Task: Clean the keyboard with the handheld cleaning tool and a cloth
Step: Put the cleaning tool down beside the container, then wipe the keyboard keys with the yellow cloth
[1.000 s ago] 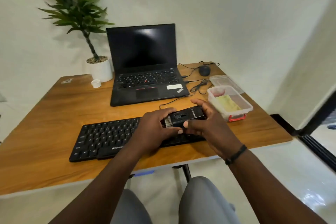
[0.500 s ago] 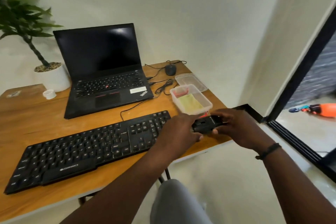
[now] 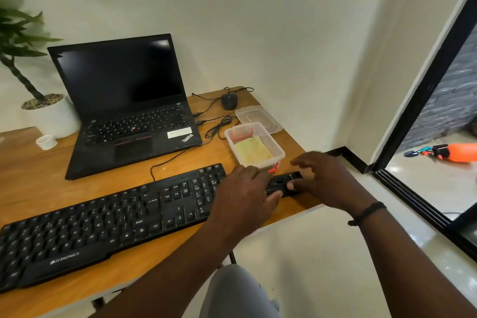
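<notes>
Apparently I was setting down the tool [image 3: 282, 184]: left hand [image 3: 245, 196] held it, right hand [image 3: 325, 183] loosened; cloth [image 3: 251, 150] next.

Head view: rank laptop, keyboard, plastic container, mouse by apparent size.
1. keyboard, partly cut off at the frame edge, nearest the camera
2. laptop, close to the keyboard, so unsure
3. plastic container
4. mouse
</notes>
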